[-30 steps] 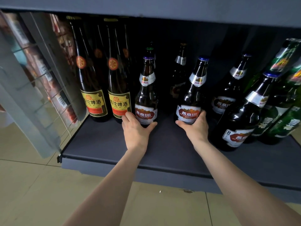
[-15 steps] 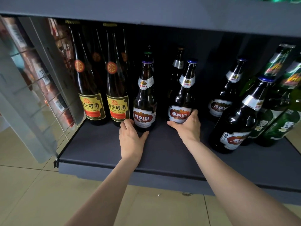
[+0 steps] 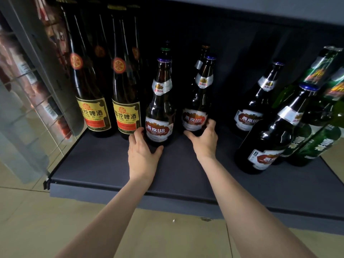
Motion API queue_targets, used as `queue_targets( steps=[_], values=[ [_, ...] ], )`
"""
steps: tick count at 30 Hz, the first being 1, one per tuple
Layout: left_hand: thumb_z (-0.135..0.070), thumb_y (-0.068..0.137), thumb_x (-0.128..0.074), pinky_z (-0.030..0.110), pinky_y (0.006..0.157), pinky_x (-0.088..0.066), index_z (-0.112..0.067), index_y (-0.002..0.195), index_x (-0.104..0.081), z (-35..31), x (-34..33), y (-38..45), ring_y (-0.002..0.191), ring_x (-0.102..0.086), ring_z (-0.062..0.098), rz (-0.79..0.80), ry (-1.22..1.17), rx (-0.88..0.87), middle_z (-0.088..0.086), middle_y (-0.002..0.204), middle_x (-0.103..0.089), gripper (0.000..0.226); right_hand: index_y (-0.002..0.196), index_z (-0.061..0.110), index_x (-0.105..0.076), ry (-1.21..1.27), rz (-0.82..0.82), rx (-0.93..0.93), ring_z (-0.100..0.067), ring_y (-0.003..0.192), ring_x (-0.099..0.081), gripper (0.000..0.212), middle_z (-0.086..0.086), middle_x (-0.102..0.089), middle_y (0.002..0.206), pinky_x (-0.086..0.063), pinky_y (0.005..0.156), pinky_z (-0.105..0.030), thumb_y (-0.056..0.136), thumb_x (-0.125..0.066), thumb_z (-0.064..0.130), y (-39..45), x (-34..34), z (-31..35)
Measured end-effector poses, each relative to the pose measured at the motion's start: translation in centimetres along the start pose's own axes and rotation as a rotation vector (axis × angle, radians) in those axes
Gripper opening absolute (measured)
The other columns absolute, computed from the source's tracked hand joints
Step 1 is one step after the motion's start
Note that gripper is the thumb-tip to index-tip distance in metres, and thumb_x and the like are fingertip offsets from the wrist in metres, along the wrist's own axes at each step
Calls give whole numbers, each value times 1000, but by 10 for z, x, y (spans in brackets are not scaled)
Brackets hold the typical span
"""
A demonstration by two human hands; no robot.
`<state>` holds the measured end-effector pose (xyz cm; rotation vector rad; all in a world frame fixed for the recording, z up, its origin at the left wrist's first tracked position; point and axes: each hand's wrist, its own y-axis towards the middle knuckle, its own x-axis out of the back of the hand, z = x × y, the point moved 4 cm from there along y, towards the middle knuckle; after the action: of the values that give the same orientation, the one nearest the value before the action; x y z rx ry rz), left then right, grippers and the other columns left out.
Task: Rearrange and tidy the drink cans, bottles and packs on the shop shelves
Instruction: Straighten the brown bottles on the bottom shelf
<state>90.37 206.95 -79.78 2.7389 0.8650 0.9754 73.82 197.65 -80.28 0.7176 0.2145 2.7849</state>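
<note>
- My left hand (image 3: 142,155) cups the base of the left U8 bottle (image 3: 159,116): fingers curled round its left side, thumb round the front right. Holding, not lifting.
- My right hand (image 3: 203,141) grips the base of the right U8 bottle (image 3: 197,108): thumb on the near left, fingers wrapped round the right side by the label.
- Both bottles stand upright on the dark shelf (image 3: 111,170), mid-depth. The left one sits just beside the two tall yellow-label bottles (image 3: 109,101), the right one a small gap further right.
- Handling, my judgement: full glass, so heavy for its size, rigid, breakable, smooth and a bit slippery. Tall with a narrow neck, so tippy if pushed high up. Low grip at the base is right for sliding; for lifting I'd take the neck or shoulder.
- Versus half a second ago: the right bottle has slid left and back, closer to the left one. The left bottle looks about where it was. Both hands stay on the bases.
- More U8 bottles (image 3: 268,131) and green bottles (image 3: 316,142) lean in a loose cluster on the right, well apart; likely next to straighten.
</note>
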Motion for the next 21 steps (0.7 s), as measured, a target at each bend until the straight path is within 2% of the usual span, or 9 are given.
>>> queue_targets(
  steps=[4,15,18,21],
  values=[
    [-18,78,-73,43,100,-38,-5,132,-38,1,0,-1,117,-44,30,19,13,12,14,130,-40,65,133,5,-40,-40,-22,35,-24,121,-45,76,-13,-43,132,-35,94,-24,71,-80,22,4,1,3],
    [-18,81,-70,39,102,-35,-4,133,-37,0,0,-1,119,-42,30,12,55,-12,15,129,-42,63,136,7,-43,-23,-77,49,-24,125,-47,76,-10,-51,134,-38,103,-30,71,-80,21,13,-8,0],
    [-18,80,-70,39,100,-34,-3,132,-38,0,0,0,117,-43,31,16,66,-13,16,128,-42,63,135,7,-42,-38,-53,10,-24,125,-47,74,-10,-52,133,-37,101,-28,72,-79,22,14,-7,1],
    [-19,80,-71,40,99,-33,-3,131,-38,-1,1,1,116,-43,31,28,79,-13,17,126,-42,63,138,8,-33,12,40,-79,-23,127,-45,76,-11,-49,136,-36,98,-25,77,-76,19,10,-1,4]
  ],
)
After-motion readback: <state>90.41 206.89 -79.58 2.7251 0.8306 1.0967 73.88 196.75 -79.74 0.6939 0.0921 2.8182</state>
